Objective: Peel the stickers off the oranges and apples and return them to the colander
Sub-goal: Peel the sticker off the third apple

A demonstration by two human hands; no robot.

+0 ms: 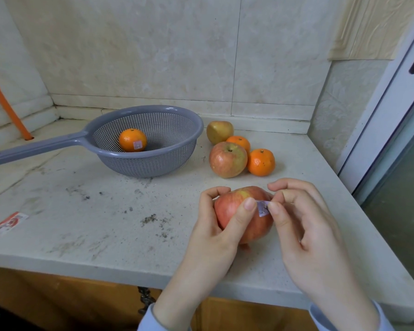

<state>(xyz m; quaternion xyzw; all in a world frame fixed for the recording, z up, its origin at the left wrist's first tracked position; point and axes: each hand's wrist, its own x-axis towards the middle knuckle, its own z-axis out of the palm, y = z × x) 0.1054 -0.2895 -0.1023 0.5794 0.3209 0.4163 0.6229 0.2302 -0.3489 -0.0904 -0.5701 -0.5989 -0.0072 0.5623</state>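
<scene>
1. Now, our desk point(81, 223) carries everything: a pale speckled top with dark crumbs scattered over it.
2. Our grey colander point(153, 163) sits at the back left, its handle pointing left, and holds one orange point(129, 138).
3. Our left hand point(215, 235) grips the held apple point(232, 211) over the desk's front right part, thumb laid across its face, fingers curled over its far side.
4. Our right hand point(304, 230) pinches the lilac sticker point(263, 209) between thumb and forefinger, the other fingers loosely curled.
5. Right of the colander, well apart from our hands, a red apple point(227, 160) and a yellow apple point(219, 131) lie close together.
6. Two loose oranges sit with them: the back orange point(239, 142) behind the red apple, the front orange point(261, 162) touching its right side.
7. A red-and-white label point(9, 222) lies flat at the desk's left edge.
8. The lilac sticker sits on the held apple just beside our left thumb tip; we cannot tell how much of it is stuck.
9. A second sticker point(137, 145) shows on the front of the orange in the colander.
</scene>
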